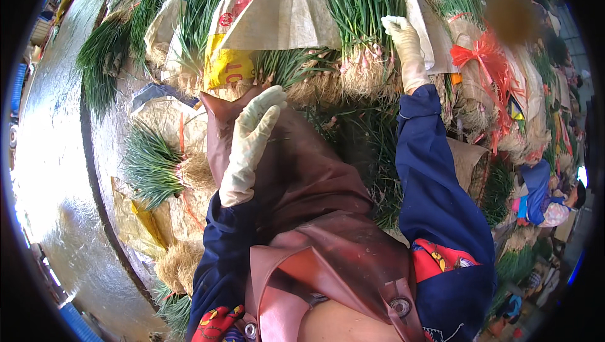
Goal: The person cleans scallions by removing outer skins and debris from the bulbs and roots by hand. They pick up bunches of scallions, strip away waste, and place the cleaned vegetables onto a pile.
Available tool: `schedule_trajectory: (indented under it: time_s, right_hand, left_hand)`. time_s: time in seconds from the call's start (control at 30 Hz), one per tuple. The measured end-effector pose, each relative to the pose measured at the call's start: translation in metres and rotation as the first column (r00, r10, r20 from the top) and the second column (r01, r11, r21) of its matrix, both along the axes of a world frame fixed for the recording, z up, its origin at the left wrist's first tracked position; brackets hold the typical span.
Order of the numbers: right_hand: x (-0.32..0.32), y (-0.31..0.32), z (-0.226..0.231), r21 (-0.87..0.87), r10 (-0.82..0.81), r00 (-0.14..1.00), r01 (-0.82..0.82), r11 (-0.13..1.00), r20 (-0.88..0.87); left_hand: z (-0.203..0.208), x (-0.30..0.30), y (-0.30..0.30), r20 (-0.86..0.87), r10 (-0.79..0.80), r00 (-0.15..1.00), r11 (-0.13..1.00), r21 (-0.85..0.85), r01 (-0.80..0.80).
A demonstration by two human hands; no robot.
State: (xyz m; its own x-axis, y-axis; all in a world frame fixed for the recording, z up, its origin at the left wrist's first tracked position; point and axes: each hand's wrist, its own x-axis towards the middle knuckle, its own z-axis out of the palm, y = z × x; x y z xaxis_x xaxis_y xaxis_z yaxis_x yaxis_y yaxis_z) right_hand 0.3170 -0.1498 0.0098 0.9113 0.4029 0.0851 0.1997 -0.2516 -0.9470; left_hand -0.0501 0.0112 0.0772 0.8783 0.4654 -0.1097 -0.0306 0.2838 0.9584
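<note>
- The apron [328, 228] is the landmark; it covers the person's front and lap.
- The left sleeve [224, 241] rises along the apron's left side, and the gloved left hand [255, 131] is raised over the apron's upper left part. Its fingers point away from the body and a little right, the thumb slightly apart; the grip is loose, with nothing seen in it.
- The right sleeve [428, 153] runs up the apron's right side, that arm stretched further out. Beyond the apron, the gloved right hand [404, 42] has its fingers bent leftward at the right edge of a bunch of green onions [365, 20]. Whether it grips any stalks, one cannot tell.
- That bunch lies beyond the apron, slightly right. Its long axis runs away from the person: leaves outward, pale bulbs [372, 55] and shaggy roots [368, 80] toward the apron.
- Left of the bunch, also beyond the apron, are a pale sheet [293, 20] and a yellow bag [227, 68].
</note>
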Motion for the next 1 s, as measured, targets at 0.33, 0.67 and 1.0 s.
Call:
schedule_trajectory:
  time_s: [0.33, 0.67, 1.0]
  right_hand:
    - [-0.024, 0.065, 0.0, -0.829, 0.159, 0.987, -0.107, 0.548, -0.022]
    - [-0.026, -0.005, 0.038, 0.322, 0.49, 0.728, -0.373, 0.87, -0.48]
    - [-0.097, -0.037, 0.058, 0.806, 0.724, 0.658, -0.303, 0.508, -0.208]
  left_hand:
    - [-0.014, 0.002, -0.026, -0.058, -0.114, 0.992, 0.993, 0.028, 0.116]
    - [-0.032, 0.025, -0.01, 0.033, -0.061, 0.998, 0.952, -0.298, 0.068]
    - [-0.057, 0.072, -0.04, -0.033, -0.266, 0.963, 0.802, -0.561, 0.203]
